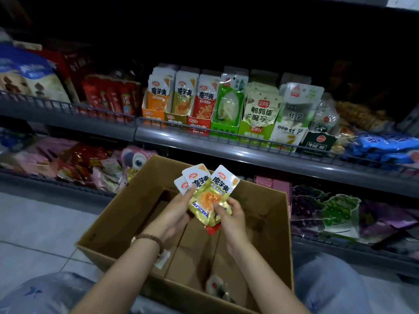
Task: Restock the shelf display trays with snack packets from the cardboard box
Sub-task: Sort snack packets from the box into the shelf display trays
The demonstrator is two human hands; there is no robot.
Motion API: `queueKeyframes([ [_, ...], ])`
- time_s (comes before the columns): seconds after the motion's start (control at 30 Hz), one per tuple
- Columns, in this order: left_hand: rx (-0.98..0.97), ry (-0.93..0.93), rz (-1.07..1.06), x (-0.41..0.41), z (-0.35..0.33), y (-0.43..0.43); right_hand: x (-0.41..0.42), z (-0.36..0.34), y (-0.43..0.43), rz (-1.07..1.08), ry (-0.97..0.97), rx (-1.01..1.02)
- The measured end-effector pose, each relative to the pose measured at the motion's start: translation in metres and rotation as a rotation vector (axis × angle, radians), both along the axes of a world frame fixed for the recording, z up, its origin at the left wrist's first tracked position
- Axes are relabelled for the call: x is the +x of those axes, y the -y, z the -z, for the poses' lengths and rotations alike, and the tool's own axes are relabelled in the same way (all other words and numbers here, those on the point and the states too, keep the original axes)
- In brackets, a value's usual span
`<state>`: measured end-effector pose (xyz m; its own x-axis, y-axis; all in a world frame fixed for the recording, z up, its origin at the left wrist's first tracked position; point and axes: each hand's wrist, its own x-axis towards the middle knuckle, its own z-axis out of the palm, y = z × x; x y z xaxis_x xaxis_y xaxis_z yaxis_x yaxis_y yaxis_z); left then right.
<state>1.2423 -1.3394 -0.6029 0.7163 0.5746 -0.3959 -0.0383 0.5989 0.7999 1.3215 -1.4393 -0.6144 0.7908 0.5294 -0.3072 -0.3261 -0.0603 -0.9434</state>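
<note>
Head view showed the grey metal shelf (226, 152) running across in front of us, with a row of display trays along its front edge. Below it the cardboard box (127, 214) stood open on the floor between our knees, nearly empty, so we judged most of the restocking done. The trays looked well filled. The olive-green tray (175, 120), second in the row, matched what we held and seemed the one left to top up. Over the middle of the box we held a fan of yellow-green konjac snack packets (205, 200). Our left hand (179, 211) curled round the bunch from the left, and our right hand (231, 214) pinched the lower right edge of the front packet. A few packets remained inside the box: a red packet (213, 230) beneath our hands and a pale packet (217, 288) near the near wall.
</note>
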Motion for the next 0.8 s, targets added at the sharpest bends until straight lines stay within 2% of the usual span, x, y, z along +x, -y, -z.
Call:
queueKeyframes([
  [0.13,0.127,0.011,-0.007,-0.01,-0.009,0.005,-0.017,0.003,-0.003,-0.034,0.04,0.053],
  [0.27,0.295,-0.046,0.071,-0.024,-0.02,-0.002,-0.002,-0.01,-0.007,-0.072,0.12,0.129],
  [0.37,0.371,-0.056,0.093,-0.03,-0.026,-0.01,0.012,-0.025,-0.017,-0.204,0.182,0.13],
  [0.6,0.442,-0.084,-0.027,-0.038,-0.043,-0.024,0.009,-0.043,-0.038,-0.395,0.058,0.187],
  [0.73,0.437,-0.094,0.005,-0.043,-0.055,-0.032,0.002,-0.049,-0.051,-0.341,-0.035,0.182],
  [0.8,0.514,-0.074,0.031,-0.046,-0.057,-0.033,0.001,-0.051,-0.058,-0.243,-0.093,0.185],
])
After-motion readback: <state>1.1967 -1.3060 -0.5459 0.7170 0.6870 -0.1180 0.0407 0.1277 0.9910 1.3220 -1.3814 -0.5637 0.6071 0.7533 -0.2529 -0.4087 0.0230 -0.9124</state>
